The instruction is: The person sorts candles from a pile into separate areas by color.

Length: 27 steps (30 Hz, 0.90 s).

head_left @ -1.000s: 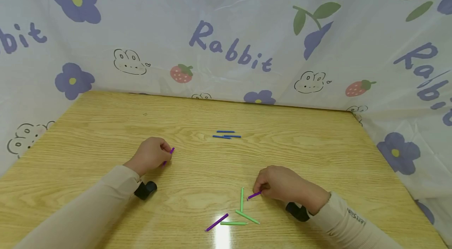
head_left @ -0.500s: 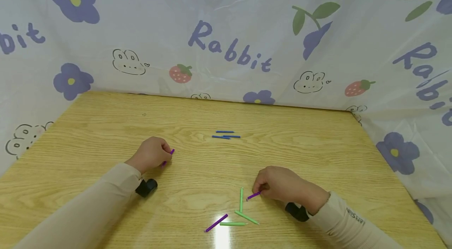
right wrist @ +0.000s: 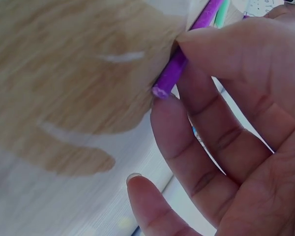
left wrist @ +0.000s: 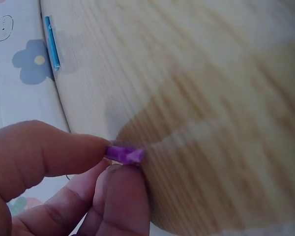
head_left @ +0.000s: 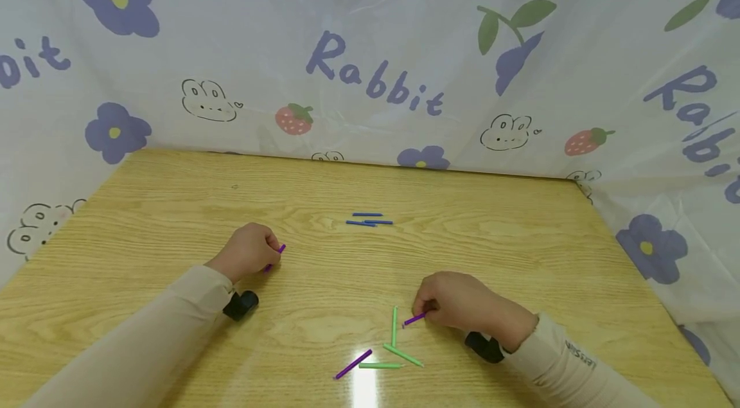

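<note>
My left hand (head_left: 247, 255) pinches a thin purple candle (head_left: 282, 248) between thumb and fingers, low over the left part of the table. In the left wrist view one end of that candle (left wrist: 125, 155) pokes out past the fingertips. On the right, my right hand (head_left: 459, 301) pinches a second purple candle (head_left: 414, 319), whose shaft (right wrist: 172, 73) slants across the fingers in the right wrist view. Just left of this hand lie three green candles, one upright in view (head_left: 394, 326), one slanted (head_left: 403, 354), one level (head_left: 379, 365). A third purple candle (head_left: 352, 364) lies beside them.
Farther back on the wooden table (head_left: 491, 228) lie three blue candles (head_left: 367, 214), close together. A white curtain (head_left: 393, 3) printed with flowers and rabbits hangs along the back and sides. A black wrist camera (head_left: 241, 305) sits on the left wrist, another (head_left: 484, 347) on the right.
</note>
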### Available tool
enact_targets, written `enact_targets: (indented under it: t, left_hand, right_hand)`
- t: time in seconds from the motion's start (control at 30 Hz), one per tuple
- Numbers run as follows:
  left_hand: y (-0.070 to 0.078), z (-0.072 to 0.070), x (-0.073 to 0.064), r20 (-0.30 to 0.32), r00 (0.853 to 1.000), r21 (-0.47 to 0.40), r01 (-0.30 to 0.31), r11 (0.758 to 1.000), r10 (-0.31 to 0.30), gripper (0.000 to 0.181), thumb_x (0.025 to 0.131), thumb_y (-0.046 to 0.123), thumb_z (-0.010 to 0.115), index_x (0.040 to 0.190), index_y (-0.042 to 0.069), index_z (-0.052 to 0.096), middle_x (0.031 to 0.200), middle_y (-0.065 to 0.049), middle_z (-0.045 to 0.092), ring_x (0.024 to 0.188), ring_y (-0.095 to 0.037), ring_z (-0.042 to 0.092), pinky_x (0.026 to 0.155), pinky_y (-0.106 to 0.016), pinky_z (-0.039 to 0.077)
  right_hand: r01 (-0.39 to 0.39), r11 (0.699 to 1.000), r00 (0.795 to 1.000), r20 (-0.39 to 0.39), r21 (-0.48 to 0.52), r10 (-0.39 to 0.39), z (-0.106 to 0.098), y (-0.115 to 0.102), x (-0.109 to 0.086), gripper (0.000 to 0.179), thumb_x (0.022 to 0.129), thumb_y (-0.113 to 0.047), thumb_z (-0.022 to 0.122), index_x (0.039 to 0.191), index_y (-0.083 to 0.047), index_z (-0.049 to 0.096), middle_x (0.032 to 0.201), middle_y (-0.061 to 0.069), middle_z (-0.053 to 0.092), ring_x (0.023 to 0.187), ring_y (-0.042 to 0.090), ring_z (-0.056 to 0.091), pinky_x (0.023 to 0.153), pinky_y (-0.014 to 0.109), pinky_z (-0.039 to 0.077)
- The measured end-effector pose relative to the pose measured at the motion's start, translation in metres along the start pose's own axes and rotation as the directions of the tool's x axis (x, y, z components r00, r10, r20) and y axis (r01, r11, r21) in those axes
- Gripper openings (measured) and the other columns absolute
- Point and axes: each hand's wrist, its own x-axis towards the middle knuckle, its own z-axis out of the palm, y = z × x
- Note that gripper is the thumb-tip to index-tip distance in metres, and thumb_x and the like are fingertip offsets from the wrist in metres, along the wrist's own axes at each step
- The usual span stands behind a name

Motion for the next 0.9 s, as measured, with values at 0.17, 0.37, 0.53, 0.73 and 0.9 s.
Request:
enact_targets:
  t: [0.17,0.37,0.53,0.73,0.9]
  left_hand:
    - [0.000,-0.001,-0.001,0.004,1.000,0.009,0.007,1.000,-0.007,0.002,0.075,0.000,0.062,0.077,-0.002,0.062,0.069,-0.005,0.061,0.060,-0.016,0.049,0.055,-0.027,0.040]
    - [-0.002,0.000,-0.003,0.003,0.999,-0.022,0.035,0.999,-0.035,0.004,0.075,0.000,0.063,0.078,0.000,0.063,0.071,-0.004,0.062,0.063,-0.016,0.049,0.057,-0.027,0.040]
    - [-0.003,0.000,-0.005,0.006,0.999,-0.048,0.037,0.998,-0.037,0.005,0.075,0.001,0.063,0.080,-0.001,0.063,0.067,-0.004,0.061,0.063,-0.016,0.048,0.058,-0.028,0.040]
    - [-0.001,-0.004,-0.010,-0.015,1.000,-0.068,0.024,0.997,-0.025,0.006,0.078,0.004,0.064,0.083,0.000,0.064,0.073,-0.005,0.062,0.064,-0.017,0.049,0.057,-0.029,0.041]
    - [0.002,-0.007,-0.014,-0.058,0.998,-0.045,0.007,0.999,-0.010,0.014,0.081,0.006,0.063,0.091,-0.003,0.066,0.084,-0.010,0.064,0.071,-0.020,0.053,0.060,-0.031,0.043]
  right_hand:
    - [0.012,1.000,1.000,-0.009,-0.013,-0.012,0.001,-0.001,0.001,0.020,0.079,0.002,0.073,0.082,-0.018,0.073,0.082,-0.011,0.063,0.072,0.000,0.052,0.066,0.021,0.047]
    - [0.009,1.000,1.000,-0.018,-0.005,-0.009,0.002,-0.003,0.001,0.018,0.080,0.003,0.072,0.080,-0.015,0.072,0.081,-0.010,0.062,0.070,0.000,0.050,0.065,0.020,0.046]
    - [0.015,1.000,1.000,-0.025,0.001,-0.015,0.003,-0.004,0.000,0.019,0.079,0.004,0.072,0.080,-0.016,0.071,0.081,-0.010,0.061,0.070,0.001,0.048,0.064,0.020,0.044]
    - [0.007,1.000,1.000,-0.022,0.012,-0.007,0.002,-0.004,0.000,0.020,0.079,0.004,0.071,0.080,-0.016,0.071,0.081,-0.011,0.060,0.069,0.001,0.045,0.063,0.020,0.043]
    - [0.008,1.000,0.999,-0.033,0.003,-0.008,0.003,-0.005,-0.001,0.020,0.078,0.004,0.071,0.079,-0.016,0.070,0.079,-0.011,0.058,0.068,0.000,0.044,0.062,0.020,0.042]
